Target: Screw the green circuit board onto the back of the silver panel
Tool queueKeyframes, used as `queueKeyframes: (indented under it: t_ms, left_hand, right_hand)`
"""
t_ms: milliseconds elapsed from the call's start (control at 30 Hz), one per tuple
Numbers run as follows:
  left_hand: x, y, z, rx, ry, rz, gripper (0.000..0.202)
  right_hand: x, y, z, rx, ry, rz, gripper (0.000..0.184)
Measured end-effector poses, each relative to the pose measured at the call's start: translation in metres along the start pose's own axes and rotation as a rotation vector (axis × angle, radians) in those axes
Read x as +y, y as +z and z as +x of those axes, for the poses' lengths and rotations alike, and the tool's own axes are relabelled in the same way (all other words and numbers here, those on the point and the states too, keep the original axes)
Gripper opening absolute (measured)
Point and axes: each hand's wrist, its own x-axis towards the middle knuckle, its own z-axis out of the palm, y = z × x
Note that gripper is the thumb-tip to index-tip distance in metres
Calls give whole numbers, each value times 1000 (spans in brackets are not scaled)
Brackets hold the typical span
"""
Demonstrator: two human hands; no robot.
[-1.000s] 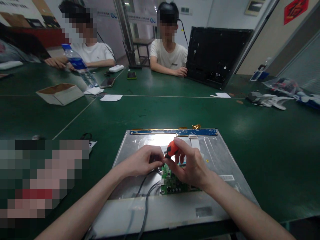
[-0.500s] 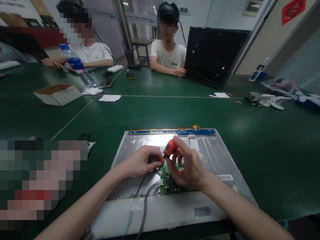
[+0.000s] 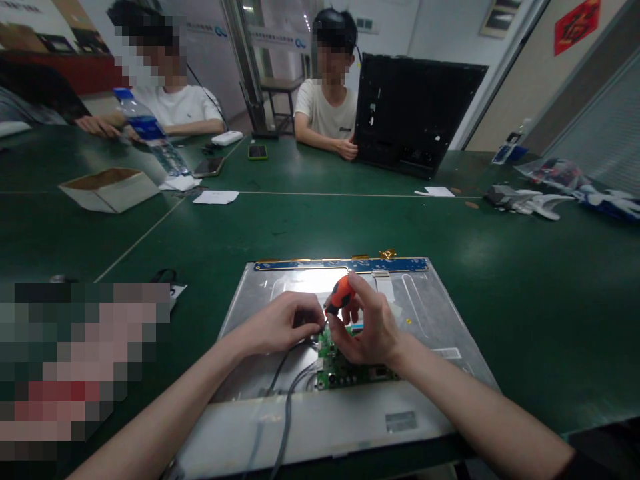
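Observation:
A grey metal display panel (image 3: 440, 320) lies flat on the green table in front of me, with a blue strip along its far edge. A small green circuit board (image 3: 340, 370) sits on it near the middle. My right hand (image 3: 367, 327) is closed around a short screwdriver with an orange handle (image 3: 341, 293), its tip pointing down at the board's far left corner. My left hand (image 3: 280, 323) pinches something small right beside the tip; I cannot make out what. Grey cables (image 3: 285, 407) run from the board toward me.
Two people sit across the table; one steadies an upright black monitor back cover (image 3: 415, 113). A water bottle (image 3: 150, 137), cardboard box (image 3: 107, 188), phones and paper slips lie far left. Gloves and bags (image 3: 545, 200) lie at the far right. A blurred patch covers the near left.
Both hands stay at the board with the screwdriver; the view has shifted slightly. The person opposite has drawn the black cover a little closer.

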Motion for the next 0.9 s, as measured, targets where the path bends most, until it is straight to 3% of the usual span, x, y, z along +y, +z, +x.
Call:
queueKeyframes:
  t_ms: [300,533,900]
  left_hand:
    - [-2,1,-1,-1,6,-15,12]
    - [2,0,0,19,7,-20,9]
    - [0,0,-1,9,24,-3,14]
  right_hand:
    - [3,3,0,97,-143,-44,73]
    - [13,5,-5,84,-37,37,78]
    - [1,-3,-3,65,-63,-66,67]
